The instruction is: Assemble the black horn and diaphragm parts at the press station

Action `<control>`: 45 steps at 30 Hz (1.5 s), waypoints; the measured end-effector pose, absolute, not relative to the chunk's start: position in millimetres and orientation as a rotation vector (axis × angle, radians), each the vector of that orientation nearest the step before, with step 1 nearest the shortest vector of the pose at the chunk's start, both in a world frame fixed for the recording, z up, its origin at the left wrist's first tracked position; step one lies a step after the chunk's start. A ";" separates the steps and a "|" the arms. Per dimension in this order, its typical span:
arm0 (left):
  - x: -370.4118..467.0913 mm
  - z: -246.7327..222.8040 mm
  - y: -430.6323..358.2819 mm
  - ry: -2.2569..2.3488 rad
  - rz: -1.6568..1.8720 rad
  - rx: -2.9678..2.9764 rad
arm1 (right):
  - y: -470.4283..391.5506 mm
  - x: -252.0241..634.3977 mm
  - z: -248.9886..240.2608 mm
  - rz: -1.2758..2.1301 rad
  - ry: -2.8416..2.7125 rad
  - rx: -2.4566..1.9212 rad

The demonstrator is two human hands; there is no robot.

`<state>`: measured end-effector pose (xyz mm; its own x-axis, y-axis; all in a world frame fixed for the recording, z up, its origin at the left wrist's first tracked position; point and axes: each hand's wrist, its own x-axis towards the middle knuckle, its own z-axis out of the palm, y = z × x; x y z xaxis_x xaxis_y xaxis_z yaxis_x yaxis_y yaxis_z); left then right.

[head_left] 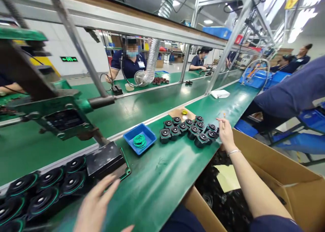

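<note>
My left hand [95,203], slightly blurred, has its fingers apart beside a black block [104,159] at the press; I see nothing held in it. Farther right, my right hand [225,133] has its fingertips together at the right end of a group of black round motor parts [201,139]. A small orange tip [224,115] shows just above those fingers; what they hold is too small to make out. Green rings [139,141] lie in a blue tray [128,144] between the hands. Black parts with green rings [42,201] fill the lower left.
A green metal press [61,113] stands at the left. Below my right arm is a cardboard box [256,157] with black parts and yellow paper [227,177]. A metal rail [152,118] runs along the bench. Other people sit across the bench; one stands at the right.
</note>
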<state>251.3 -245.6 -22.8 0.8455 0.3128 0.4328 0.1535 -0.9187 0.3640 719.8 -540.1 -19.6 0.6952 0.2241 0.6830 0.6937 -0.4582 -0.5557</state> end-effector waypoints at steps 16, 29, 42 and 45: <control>586.0 -58.2 -383.4 -0.160 0.606 2.490 | -515.2 749.7 -42.7 -0.508 -1.096 -2.069; 602.9 -68.2 -387.0 -0.084 0.674 2.488 | -508.1 734.1 -46.0 -0.330 -1.186 -1.982; 476.4 -62.8 -355.8 -0.047 0.589 2.555 | -496.7 593.3 -37.3 0.000 -0.849 -1.814; 424.7 -59.5 -337.4 0.008 0.547 2.593 | -482.8 548.8 -37.0 0.203 -0.754 -1.667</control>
